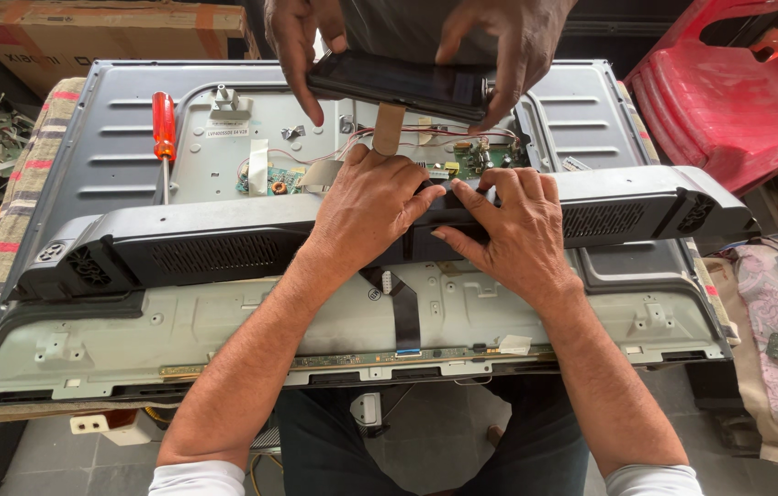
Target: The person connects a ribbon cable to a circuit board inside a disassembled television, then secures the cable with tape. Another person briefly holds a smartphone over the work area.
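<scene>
Both hands (444, 207) flat atop the long black speaker bar (223, 248), no grip.

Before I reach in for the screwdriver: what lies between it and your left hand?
In the head view, bare grey back panel and a small green circuit board with white cables lie between the screwdriver and the left hand.

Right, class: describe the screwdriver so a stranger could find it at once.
Start at the big grey metal back panel of the opened flat screen on the table. Near its far left lies the screwdriver, shaft pointing toward the wearer. Its bright red-orange handle is the only vivid colour on the panel.
</scene>
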`<state>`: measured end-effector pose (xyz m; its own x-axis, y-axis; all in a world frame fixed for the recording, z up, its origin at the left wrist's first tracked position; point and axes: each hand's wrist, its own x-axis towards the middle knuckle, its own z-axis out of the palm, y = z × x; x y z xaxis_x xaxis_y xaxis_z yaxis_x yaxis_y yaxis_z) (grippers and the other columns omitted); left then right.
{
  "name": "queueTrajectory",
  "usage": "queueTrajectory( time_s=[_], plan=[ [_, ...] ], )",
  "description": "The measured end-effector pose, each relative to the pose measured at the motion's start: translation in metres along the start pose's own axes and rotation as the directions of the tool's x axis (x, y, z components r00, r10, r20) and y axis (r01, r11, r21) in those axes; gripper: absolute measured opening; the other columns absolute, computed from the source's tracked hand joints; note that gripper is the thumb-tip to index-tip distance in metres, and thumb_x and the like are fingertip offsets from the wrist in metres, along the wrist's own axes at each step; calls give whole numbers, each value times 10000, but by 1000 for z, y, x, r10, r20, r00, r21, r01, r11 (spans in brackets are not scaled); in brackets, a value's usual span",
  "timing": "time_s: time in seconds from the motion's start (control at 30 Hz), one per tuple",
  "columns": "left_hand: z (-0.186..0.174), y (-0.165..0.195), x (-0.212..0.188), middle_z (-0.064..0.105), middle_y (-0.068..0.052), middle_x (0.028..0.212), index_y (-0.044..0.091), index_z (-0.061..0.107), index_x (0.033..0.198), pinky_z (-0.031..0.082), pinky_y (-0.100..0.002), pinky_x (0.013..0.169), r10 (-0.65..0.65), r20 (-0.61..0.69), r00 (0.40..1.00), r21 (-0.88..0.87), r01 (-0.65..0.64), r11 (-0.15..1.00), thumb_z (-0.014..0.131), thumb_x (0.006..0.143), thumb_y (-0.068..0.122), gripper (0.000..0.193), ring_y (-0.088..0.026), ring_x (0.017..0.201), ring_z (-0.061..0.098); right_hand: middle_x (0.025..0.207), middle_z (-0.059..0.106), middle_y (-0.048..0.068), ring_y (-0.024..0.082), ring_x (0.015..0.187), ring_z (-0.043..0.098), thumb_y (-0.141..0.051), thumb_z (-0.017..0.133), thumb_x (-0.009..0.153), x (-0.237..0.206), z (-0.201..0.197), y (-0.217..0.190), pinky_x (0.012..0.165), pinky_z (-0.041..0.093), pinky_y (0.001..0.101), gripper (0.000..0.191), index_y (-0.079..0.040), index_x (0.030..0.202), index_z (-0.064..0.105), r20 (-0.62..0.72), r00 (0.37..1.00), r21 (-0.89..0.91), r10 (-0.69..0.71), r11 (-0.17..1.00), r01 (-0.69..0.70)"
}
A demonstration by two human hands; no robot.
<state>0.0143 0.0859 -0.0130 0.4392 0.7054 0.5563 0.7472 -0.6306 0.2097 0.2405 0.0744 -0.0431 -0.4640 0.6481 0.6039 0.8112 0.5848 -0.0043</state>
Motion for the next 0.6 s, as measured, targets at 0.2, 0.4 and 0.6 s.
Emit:
queueTrajectory(
  time_s=[0.2,0.4,0.6],
  plan=[
    [1,1,1,704,-49,808,86,717,910,417,-425,949,-16,10,1000,5,16,1000,662,1005,390,323,-218,836,622,1131,591,76,255,1104,526,-721,660,875,-1,3,2,1013,424,470,686,-151,1244,761,-6,1000,-11,3,1000,-3],
    [-1,1,1,684,-60,744,77,722,894,425,-427,923,-13,5,1000,16,12,1000,668,1002,389,334,-230,805,613,1137,594,75,259,1102,529,-716,667,878,-2,3,2,1011,420,473,690,-134,1236,764,-13,1000,4,5,1000,-5],
    [0,2,1,660,-80,709,74,728,884,429,-427,905,-20,-8,1000,47,20,999,686,993,395,341,-253,782,594,1142,608,73,263,1109,541,-700,685,882,-3,2,2,1011,429,474,682,-112,1217,765,-44,999,12,-8,1000,8]
  ],
)
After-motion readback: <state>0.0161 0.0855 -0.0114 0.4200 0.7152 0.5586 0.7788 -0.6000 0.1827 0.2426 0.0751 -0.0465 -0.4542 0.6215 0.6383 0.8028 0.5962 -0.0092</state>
